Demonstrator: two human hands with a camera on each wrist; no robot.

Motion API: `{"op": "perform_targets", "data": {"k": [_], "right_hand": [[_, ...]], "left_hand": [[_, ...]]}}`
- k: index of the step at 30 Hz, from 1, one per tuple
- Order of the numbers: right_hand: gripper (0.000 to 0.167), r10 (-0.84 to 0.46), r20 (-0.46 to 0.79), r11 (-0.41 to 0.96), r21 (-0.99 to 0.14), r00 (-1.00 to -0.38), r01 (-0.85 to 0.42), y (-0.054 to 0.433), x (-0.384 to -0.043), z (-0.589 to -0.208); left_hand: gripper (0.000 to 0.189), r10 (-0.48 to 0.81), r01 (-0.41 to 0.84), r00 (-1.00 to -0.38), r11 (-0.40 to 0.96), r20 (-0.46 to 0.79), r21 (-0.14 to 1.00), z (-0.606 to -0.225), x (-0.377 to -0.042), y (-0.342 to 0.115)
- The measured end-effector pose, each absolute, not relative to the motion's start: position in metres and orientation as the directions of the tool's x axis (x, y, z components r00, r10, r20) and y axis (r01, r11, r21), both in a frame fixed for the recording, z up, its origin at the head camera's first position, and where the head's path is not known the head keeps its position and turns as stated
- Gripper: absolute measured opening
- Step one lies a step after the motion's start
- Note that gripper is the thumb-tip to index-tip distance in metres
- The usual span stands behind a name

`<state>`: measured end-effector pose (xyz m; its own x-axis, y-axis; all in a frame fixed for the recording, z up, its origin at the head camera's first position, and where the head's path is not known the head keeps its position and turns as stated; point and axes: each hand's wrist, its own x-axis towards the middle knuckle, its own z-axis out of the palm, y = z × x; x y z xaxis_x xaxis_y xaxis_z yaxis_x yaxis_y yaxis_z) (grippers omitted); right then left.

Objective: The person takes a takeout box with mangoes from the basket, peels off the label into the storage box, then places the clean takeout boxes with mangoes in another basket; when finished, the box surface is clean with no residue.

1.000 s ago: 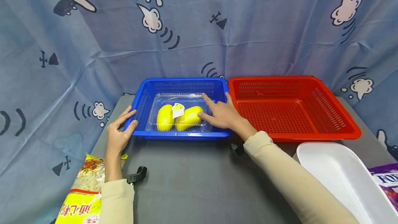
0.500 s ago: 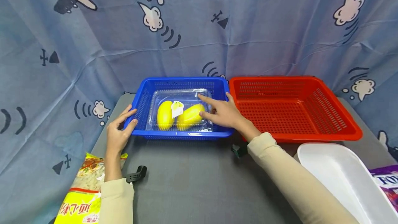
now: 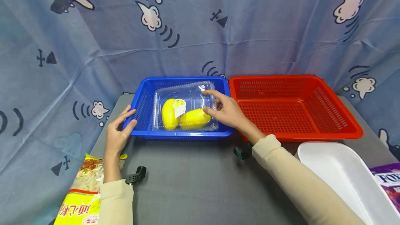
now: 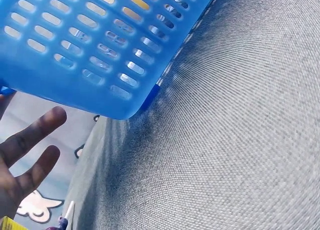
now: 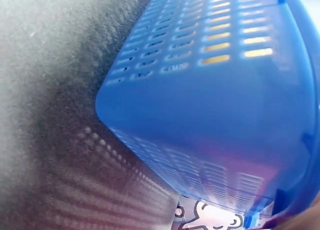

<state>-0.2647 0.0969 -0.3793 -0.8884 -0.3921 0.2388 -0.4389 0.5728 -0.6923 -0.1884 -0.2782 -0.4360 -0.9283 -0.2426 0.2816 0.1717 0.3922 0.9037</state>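
Observation:
In the head view, a clear plastic box (image 3: 193,94) with two yellow mango-like fruits (image 3: 195,119) and a white label (image 3: 180,107) lies in the blue basket (image 3: 184,133). Its right end is raised, so it sits tilted. My right hand (image 3: 228,110) pinches this end between thumb and fingers; some fingers are partly hidden. My left hand (image 3: 117,134) rests on the basket's left rim, thumb and fingers spread. In the left wrist view, two straight fingers (image 4: 35,137) stand apart from the basket's slotted wall (image 4: 75,34).
A red basket (image 3: 315,137) stands right beside the blue one. In front of it is a white tray (image 3: 343,180), with a purple packet (image 3: 387,183) at the right edge. A yellow pasta bag (image 3: 82,193) lies near my left forearm. A patterned curtain (image 3: 187,27) hangs behind.
My right hand's fingers have closed in on the clear box's right end, which has risen and tilted. The fruits have shifted inside. My left hand has stayed on the basket rim.

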Motion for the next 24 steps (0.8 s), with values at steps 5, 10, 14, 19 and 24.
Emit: {"op": "perform_targets", "data": {"k": [5,10,14,19,24], "right_hand": [[0.049,-0.352,0.280,0.544,-0.715,-0.893,-0.439,0.102,-0.258,-0.376],[0.049,-0.310,0.310,0.513,-0.741,-0.899,-0.433,0.107,-0.253,-0.373],[0.051,-0.287,0.313,0.504,-0.754,-0.905,-0.420,0.109,-0.249,-0.372],[0.050,-0.279,0.321,0.478,-0.771,-0.905,-0.421,0.111,-0.245,-0.369],[0.050,-0.265,0.336,0.438,-0.793,-0.904,-0.423,0.117,-0.238,-0.360]], "left_hand": [[0.040,-0.236,0.189,-0.926,0.384,0.294,0.904,-0.435,-0.188,-0.275],[0.041,-0.231,0.184,-0.928,0.393,0.291,0.901,-0.436,-0.188,-0.274],[0.041,-0.233,0.171,-0.932,0.389,0.277,0.905,-0.435,-0.187,-0.273],[0.041,-0.237,0.158,-0.935,0.389,0.265,0.908,-0.433,-0.186,-0.274],[0.042,-0.242,0.141,-0.937,0.398,0.252,0.907,-0.432,-0.185,-0.276]]}}
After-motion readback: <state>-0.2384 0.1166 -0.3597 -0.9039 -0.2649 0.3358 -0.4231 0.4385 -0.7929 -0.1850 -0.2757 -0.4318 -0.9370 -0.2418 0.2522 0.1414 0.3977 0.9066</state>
